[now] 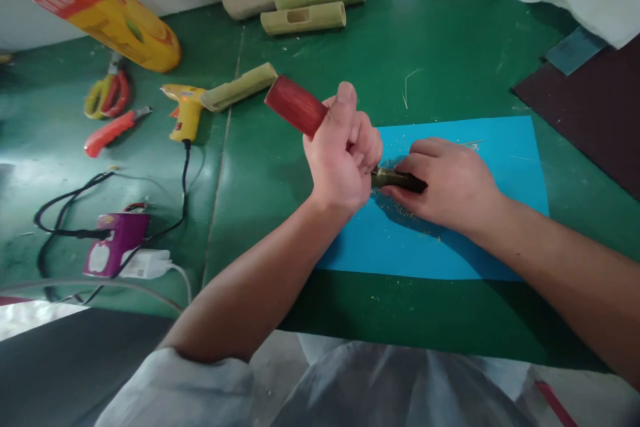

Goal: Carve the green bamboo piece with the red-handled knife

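My left hand is closed in a fist, thumb up, around the red wooden handle of a hand tool. Past the fist, a dark olive, rod-like shaft points right; it lines up roughly with the handle. My right hand bends over the shaft's far end, thumb and forefinger on either side of it. The tip and anything under the right palm are hidden. Both hands are over a blue sheet, with pale shavings scattered near the fingers.
To the left lie a yellow glue gun, a split bamboo piece, a red-handled cutter, scissors and a purple box with cables. Cut bamboo tubes and a large orange bottle are at the back.
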### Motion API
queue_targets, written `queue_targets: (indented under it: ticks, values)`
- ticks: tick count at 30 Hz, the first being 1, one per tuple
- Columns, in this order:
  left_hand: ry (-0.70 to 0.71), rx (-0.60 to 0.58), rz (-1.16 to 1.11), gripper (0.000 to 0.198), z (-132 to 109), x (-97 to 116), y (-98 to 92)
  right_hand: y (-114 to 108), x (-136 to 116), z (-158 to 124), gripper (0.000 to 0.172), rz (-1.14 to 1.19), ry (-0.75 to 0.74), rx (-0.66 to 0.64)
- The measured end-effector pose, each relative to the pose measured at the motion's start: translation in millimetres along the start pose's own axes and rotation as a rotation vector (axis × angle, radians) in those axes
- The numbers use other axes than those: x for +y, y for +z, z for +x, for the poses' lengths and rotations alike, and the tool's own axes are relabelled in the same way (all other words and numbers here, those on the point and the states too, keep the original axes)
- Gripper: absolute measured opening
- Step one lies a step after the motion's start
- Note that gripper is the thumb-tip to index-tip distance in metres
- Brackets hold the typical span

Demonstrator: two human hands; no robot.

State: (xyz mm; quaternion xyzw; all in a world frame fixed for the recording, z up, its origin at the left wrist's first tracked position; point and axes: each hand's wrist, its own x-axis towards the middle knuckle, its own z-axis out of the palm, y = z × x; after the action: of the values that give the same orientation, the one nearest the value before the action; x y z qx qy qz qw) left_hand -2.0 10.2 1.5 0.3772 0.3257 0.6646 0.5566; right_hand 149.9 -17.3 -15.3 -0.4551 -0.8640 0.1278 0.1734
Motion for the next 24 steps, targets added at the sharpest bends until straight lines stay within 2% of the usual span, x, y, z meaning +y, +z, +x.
queue_targets:
  ticks: [2, 6, 8, 12, 16, 21, 24]
  values:
    - [0.064, 0.025, 0.002, 0.073, -0.1, -3.8, -0.2, -0.4, -0.1, 0.1, 0.023, -0.002, 0.001, 0.005]
    - [0.126, -0.051, 0.113, 0.069, -2.9, -13.5, -3.2, -0.8, -1.2, -0.7, 0.022, 0.007, 0.005, 0.005]
    - [0.142, -0.045, 0.132, 0.065, -5.7, -15.8, -3.7, -0.7, -1.4, -1.1, 0.022, 0.009, 0.004, 0.009]
    - [0.091, -0.001, 0.127, 0.058, -9.6, -18.0, -4.0, -0.2, -0.4, -0.9, 0.023, 0.008, -0.012, 0.018]
    - [0.011, -0.044, 0.109, 0.065, -6.0, -16.2, -5.8, 0.1, 1.0, 0.1, 0.026, 0.031, -0.024, 0.0]
    - [-0.097, -0.191, 0.031, 0.077, -0.8, 0.2, -2.8, -0.7, 1.5, 0.7, 0.025, 0.023, 0.001, -0.019]
    - [-0.084, -0.153, 0.001, 0.079, 0.0, 3.5, -0.4, -1.3, 1.3, 0.6, 0.026, 0.007, -0.005, -0.028]
